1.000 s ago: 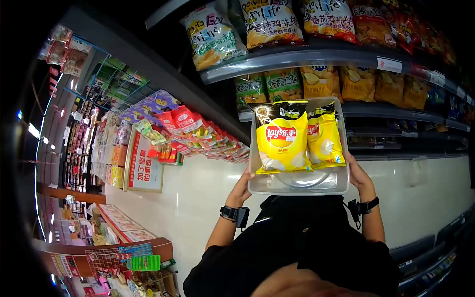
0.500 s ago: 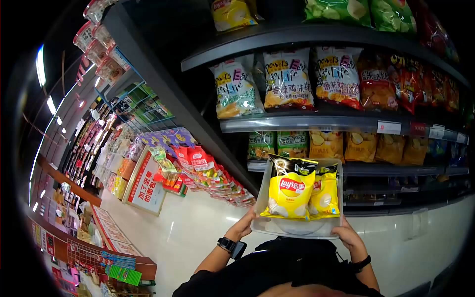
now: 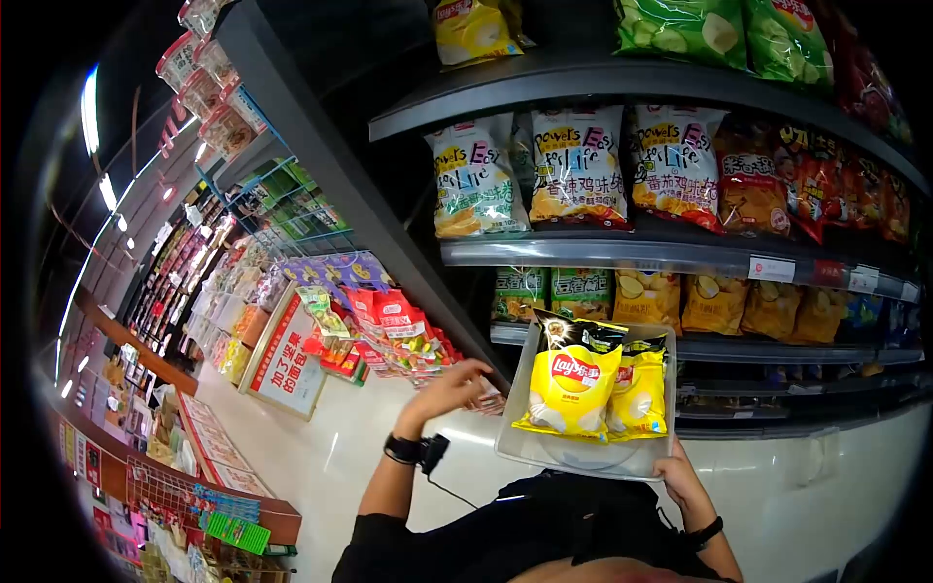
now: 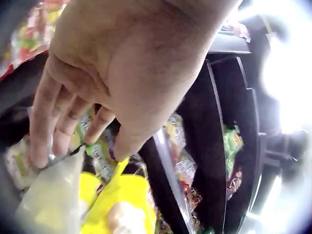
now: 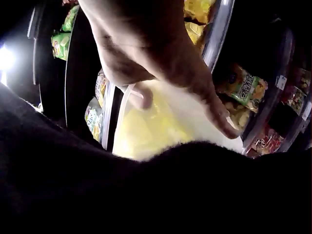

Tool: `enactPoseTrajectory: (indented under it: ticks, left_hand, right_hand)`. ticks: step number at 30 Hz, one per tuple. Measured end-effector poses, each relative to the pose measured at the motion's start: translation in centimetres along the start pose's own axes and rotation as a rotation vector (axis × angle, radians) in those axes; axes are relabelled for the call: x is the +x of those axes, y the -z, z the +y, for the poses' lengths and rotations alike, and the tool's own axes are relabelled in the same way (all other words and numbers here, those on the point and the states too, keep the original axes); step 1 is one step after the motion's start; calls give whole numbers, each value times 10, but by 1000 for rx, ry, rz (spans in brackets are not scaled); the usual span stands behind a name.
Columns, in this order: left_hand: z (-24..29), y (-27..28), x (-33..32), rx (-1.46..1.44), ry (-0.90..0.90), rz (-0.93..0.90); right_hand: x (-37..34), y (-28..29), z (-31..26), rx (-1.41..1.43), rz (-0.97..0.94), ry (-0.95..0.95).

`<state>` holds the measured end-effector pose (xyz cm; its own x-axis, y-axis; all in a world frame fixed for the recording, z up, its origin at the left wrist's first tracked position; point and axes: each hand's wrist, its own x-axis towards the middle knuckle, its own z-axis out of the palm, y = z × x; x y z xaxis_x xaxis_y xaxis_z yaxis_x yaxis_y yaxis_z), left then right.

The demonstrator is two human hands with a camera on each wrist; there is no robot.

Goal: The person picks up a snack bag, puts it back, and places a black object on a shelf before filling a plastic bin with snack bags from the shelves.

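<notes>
A translucent plastic bin point(image 3: 530, 442) is held in front of the body, tilted so its inside shows. Two yellow Lay's chip bags lie in it: a left one point(image 3: 570, 394) and a right one point(image 3: 639, 398), partly covered by the left. My right hand point(image 3: 684, 478) grips the bin's lower right side; in the right wrist view the thumb hooks over the rim point(image 5: 125, 100) and a finger runs along the outer wall. My left hand point(image 3: 449, 391) is raised off the bin's left side, holding nothing. Its fingers point(image 4: 66, 124) are loosely bent in the left wrist view.
Dark shelves carry white-wrapped snack bags point(image 3: 578, 170), orange bags point(image 3: 714, 303) and green bags point(image 3: 680, 34). A yellow chip bag point(image 3: 476, 31) stands on the upper shelf. Left of the dark shelf end panel point(image 3: 321, 155) hang red snack packs point(image 3: 394, 321), near a framed sign point(image 3: 289, 364).
My left hand has let go of the bin and risen to its left. My right hand keeps its grip. The bin sits lower in view, and more of the upper shelves shows.
</notes>
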<state>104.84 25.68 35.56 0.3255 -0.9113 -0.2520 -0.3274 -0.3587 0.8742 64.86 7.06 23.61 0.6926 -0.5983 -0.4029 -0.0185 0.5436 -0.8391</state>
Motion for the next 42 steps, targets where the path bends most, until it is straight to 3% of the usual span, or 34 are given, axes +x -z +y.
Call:
enactPoseTrajectory:
  ticks: [2, 4, 7, 11, 14, 15, 16, 17, 19, 22, 25, 33, 35, 38, 41, 42]
  left_hand:
    - [47, 26, 4, 62, -189, 160]
    - [120, 43, -3, 17, -323, 175]
    - [224, 59, 4, 242, -713, 259]
    - [328, 110, 69, 535, -1039, 367]
    - [380, 178, 143, 659, -870, 472]
    - [390, 191, 158, 638, -733, 521]
    - [398, 207, 181, 710, -616, 629]
    - [401, 225, 206, 988, -583, 798]
    - [404, 264, 242, 1231, -433, 648]
    - [395, 302, 264, 1547, -584, 420]
    - [392, 256, 222, 434, -261, 371]
    - [407, 267, 246, 267, -382, 284]
    - [406, 274, 259, 281, -347, 373]
    - [412, 252, 251, 102, -294, 334]
    - [397, 342, 335, 80, -500, 121]
    - [402, 319, 315, 157, -505, 176]
  right_hand:
    - [0, 3, 1, 1, 4, 11]
    - [-2, 3, 2, 7, 9, 15]
    - [-4, -2, -5, -3, 12, 20]
    - [-3, 0, -3, -39, -4, 15]
    - [3, 5, 3, -66, -20, 34]
    - [2, 5, 1, -73, -19, 9]
    - [1, 4, 0, -77, -16, -14]
    - [-2, 1, -2, -53, -19, 3]
    - [1, 3, 1, -58, -8, -1]
    - [1, 5, -3, -67, -28, -24]
    - [5, 9, 3, -82, -48, -22]
    - [2, 1, -12, -66, -41, -85]
    - [4, 1, -8, -40, -43, -69]
    - [3, -1, -11, -84, -35, -81]
    - [5, 2, -2, -27, -28, -87]
    - [7, 2, 0, -33, -41, -73]
